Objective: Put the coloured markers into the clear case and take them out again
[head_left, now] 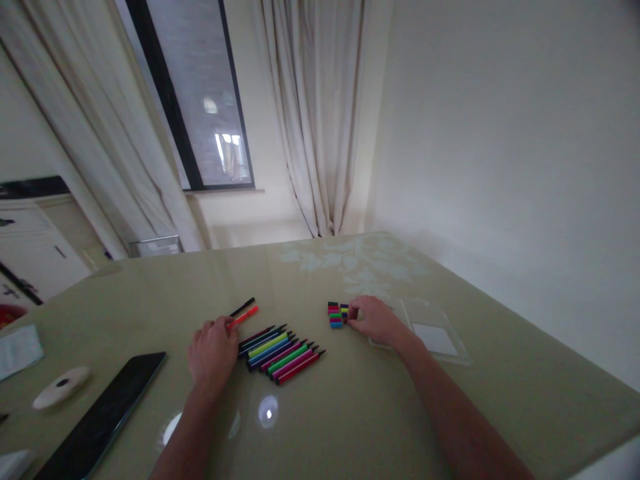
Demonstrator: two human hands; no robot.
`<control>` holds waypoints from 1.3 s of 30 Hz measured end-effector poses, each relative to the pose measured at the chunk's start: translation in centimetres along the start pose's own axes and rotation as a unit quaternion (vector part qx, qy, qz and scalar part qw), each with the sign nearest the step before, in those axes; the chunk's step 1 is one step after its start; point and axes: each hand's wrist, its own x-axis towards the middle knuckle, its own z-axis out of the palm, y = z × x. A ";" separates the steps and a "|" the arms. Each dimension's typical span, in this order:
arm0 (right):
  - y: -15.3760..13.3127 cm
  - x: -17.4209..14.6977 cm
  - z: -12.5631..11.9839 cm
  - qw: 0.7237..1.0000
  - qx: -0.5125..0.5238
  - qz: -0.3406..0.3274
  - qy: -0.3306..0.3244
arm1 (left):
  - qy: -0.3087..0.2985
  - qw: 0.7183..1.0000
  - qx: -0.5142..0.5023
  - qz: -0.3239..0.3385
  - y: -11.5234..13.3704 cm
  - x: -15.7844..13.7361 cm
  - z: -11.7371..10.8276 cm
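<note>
My left hand (pixel 214 348) is closed around the rear end of an orange felt-tip pen (pixel 245 316), whose capped tip points away to the right. Just beyond it lies a black pen (pixel 243 307). Between my hands, a row of uncapped felt-tip pens (pixel 283 353) in several colours rests side by side, nibs towards the upper right. Small coloured pen caps (pixel 335 315) stand grouped to the right of the pens. The fingers of my right hand (pixel 373 317) are pinched together at the right side of these caps; what they hold, if anything, is hidden.
A clear plastic case (pixel 440 330) with a white insert lies right of my right hand, partly under the forearm. At left are a black tablet (pixel 107 413), a white oval object (pixel 63 387) and a folded cloth (pixel 20 350). A wall borders the table (pixel 360 413) on the right.
</note>
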 end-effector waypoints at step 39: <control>-4.9 0.3 1.1 0.925 0.360 -0.091 0.082 | 0.015 0.927 -0.187 0.324 7.1 -4.7 -1.0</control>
